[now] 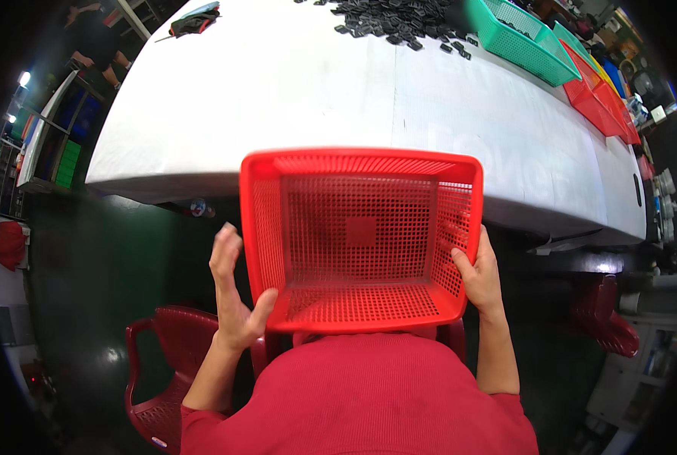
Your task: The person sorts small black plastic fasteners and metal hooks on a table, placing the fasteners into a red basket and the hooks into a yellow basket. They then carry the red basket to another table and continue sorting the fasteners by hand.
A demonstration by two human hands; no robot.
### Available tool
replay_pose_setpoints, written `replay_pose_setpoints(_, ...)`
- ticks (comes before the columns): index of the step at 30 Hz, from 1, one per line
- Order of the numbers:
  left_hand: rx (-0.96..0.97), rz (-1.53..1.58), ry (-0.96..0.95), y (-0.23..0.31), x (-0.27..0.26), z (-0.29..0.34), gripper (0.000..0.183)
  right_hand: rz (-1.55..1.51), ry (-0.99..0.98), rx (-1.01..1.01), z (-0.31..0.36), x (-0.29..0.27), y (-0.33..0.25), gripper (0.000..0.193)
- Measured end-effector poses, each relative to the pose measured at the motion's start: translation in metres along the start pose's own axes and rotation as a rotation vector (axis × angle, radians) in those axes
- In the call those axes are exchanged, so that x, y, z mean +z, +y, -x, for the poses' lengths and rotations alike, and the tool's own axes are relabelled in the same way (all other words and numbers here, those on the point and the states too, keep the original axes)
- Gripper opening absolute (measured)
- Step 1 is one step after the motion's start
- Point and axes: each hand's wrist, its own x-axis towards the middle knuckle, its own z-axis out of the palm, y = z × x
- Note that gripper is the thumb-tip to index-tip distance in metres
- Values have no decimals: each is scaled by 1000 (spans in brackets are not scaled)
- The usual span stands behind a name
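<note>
A red plastic basket [361, 157] with mesh walls is tilted up in front of my body, its opening facing me. Nothing lies inside it. My right hand [482, 277] grips the right side, thumb over the rim and fingers around the outer wall. On the other side, my left hand [237, 288] is open, its fingers stretched out beside the basket and apart from the wall. The left thumb reaches over the lower left corner of the rim; whether it touches cannot be told.
Beyond the basket stands a white-covered table [278, 98]. Small black plastic parts [391, 19] are heaped at its far side. A green basket [524, 49] and red baskets [600, 98] stand at the right. A dark red chair [175, 345] is at my left.
</note>
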Motion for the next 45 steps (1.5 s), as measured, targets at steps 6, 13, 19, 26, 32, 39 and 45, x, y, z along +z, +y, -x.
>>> replay_pose_setpoints(6, -457, 440, -229, -9, 45, 16, 83, 92, -171, 226, 22, -15, 40, 39)
replay_pose_setpoints(13, -589, 723, -199, -63, 95, 10, 79, 206, -83, 271, 5, -5, 96, 38)
replay_pose_setpoints(19, -493, 651, -161, -67, 100, 24, 81, 218, -60, 250, 19, -11, 85, 41)
replay_pose_setpoints(26, -172, -228, -194, -49, 75, -22, 67, 530, 9, 295, -11, -35, 49, 51)
replay_pose_setpoints(32, 113, -349, -106, -114, 63, -228, 57, 653, 254, -331, -207, -87, 49, 44)
replay_pose_setpoints(39, -237, -379, -160, -249, 183, -438, 76, 797, 482, -139, -478, -105, 131, 75)
replay_pose_setpoints(45, -268, -387, -114, -245, 244, -548, 81, 964, 535, 30, -541, -68, 93, 82)
